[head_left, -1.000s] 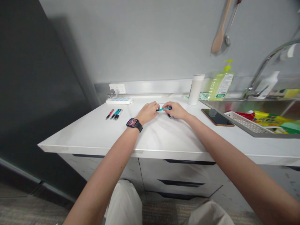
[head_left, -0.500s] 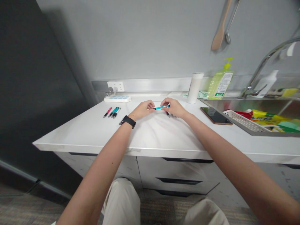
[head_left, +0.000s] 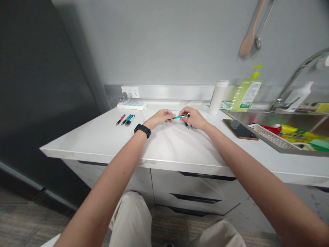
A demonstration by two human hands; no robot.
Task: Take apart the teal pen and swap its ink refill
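Note:
A turquoise pen (head_left: 178, 117) with black ends is held level above the middle of the white counter (head_left: 164, 147). My left hand (head_left: 160, 117) pinches its left end, and my right hand (head_left: 193, 117) grips the right end. Behind and below my right hand, the dark tips of other pens (head_left: 187, 125) show on the counter; the hand hides the rest of them. To the left lie a red pen (head_left: 120, 119) and several turquoise and black pens (head_left: 128, 120) side by side.
A power strip (head_left: 132, 106) lies below a wall socket (head_left: 130, 92). On the right stand a white cylinder (head_left: 218, 97) and a yellow-green pump bottle (head_left: 246, 92). A phone (head_left: 240, 129) rests beside the sink (head_left: 277, 146), where a perforated white basket (head_left: 273, 137) sits near yellow packaging.
The view has turned slightly, so the counter and its contents appear shifted right. Both hands keep hold of the turquoise pen, its right end now showing a little more beyond my right fingers.

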